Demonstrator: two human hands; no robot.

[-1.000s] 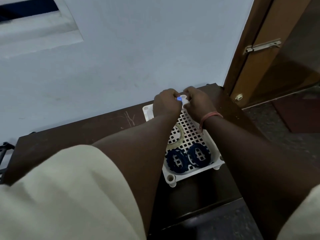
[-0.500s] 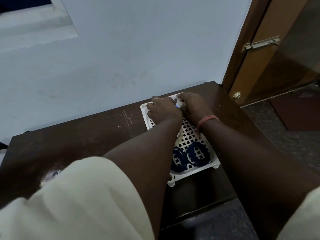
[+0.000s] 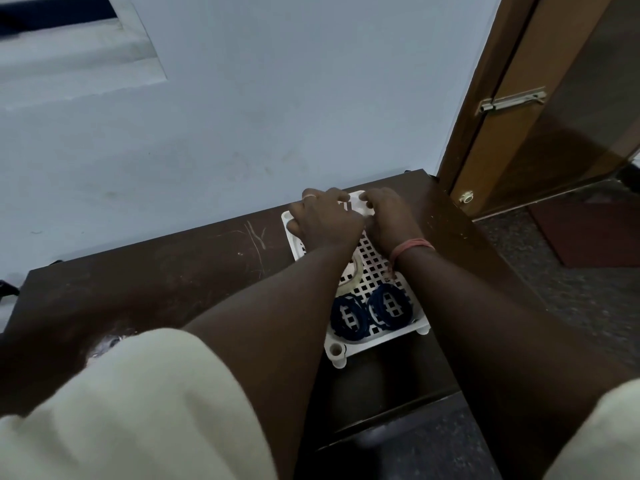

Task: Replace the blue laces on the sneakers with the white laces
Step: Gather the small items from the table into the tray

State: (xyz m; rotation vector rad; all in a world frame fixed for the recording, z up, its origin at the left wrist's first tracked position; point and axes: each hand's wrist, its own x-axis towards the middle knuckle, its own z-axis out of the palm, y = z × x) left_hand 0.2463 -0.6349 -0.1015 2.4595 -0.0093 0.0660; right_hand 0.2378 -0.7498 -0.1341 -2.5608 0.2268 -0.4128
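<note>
A dark brown table (image 3: 180, 282) is set against a pale blue wall (image 3: 277, 98); scratches are seen on its top. A white perforated tray (image 3: 382, 265) on short feet rests on the table near its right end. At the upper left of the wall a white window sill (image 3: 79, 60) is visible. To the right a brown wooden door (image 3: 554, 133) is fitted with a metal latch (image 3: 512, 99) and a small round knob (image 3: 467, 196). A dark speckled floor (image 3: 571, 289) is seen beyond the table

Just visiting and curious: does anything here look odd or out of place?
Somewhat: the white perforated tray sits askew on the dark table, whose top is scratched. No sneakers show; two blue coils lie in the tray.
</note>
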